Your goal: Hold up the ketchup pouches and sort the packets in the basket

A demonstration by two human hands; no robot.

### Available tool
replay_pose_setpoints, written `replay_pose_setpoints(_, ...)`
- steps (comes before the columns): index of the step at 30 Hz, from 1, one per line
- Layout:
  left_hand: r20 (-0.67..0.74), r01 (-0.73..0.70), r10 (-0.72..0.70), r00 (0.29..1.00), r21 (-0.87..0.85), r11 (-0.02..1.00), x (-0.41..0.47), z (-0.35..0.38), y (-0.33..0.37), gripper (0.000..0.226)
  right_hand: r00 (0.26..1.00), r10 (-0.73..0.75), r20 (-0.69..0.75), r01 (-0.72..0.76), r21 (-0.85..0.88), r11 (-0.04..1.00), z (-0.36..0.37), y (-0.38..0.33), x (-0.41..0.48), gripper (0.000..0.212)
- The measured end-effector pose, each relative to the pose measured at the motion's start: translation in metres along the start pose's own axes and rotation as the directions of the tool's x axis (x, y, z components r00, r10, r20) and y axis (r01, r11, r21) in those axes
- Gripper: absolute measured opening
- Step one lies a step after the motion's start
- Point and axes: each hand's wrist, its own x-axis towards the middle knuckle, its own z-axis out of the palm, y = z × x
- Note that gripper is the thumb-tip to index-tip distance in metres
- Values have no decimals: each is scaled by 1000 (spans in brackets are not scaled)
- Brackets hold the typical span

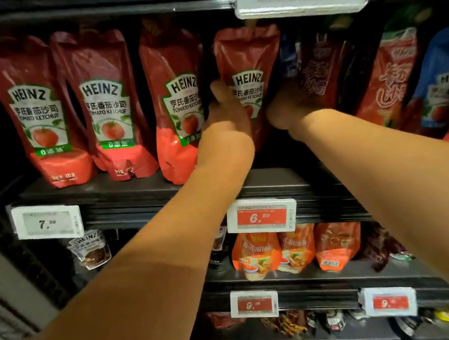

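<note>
Head view: dark store shelf [137, 183], ketchup pouches [41, 116], price tags [48, 222].

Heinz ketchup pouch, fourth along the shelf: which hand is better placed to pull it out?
Probably the left hand: its thumb already lies on the Heinz ketchup pouch. The right hand reaches in beside it; its grip is hidden.

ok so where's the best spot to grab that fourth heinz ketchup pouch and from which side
Probably by its two side edges around the label, coming straight in from the front. The Heinz pouch stands upright, flat and soft, wedged between neighbours, so its narrow sides give purchase. The left hand already grips its left edge; the right hand is at its right edge.
</note>
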Motion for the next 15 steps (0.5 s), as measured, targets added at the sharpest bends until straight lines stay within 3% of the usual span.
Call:
replay_pose_setpoints(3, 53, 30, -29, 998, -16, 999, 15, 4, 7, 55, 998, 63, 26, -67, 215, 974, 6, 1, 4, 45)
replay_pose_setpoints(8, 51, 31, -26, 998, -86, 996, 18, 8, 10, 43, 979, 168, -112, -89, 506, 858, 22, -5, -5, 51)
replay_pose_setpoints(11, 62, 40, -31, 998, -147, 988, 21, 8, 9, 40, 992, 65, -106, -1, 515, 857, 31, -3, -11, 57)
replay_pose_setpoints(15, 60, -1, 9, 998, -136, 991, 23, 11, 11, 37, 992, 24, -126, 46, 529, 847, 29, -1, -9, 48)
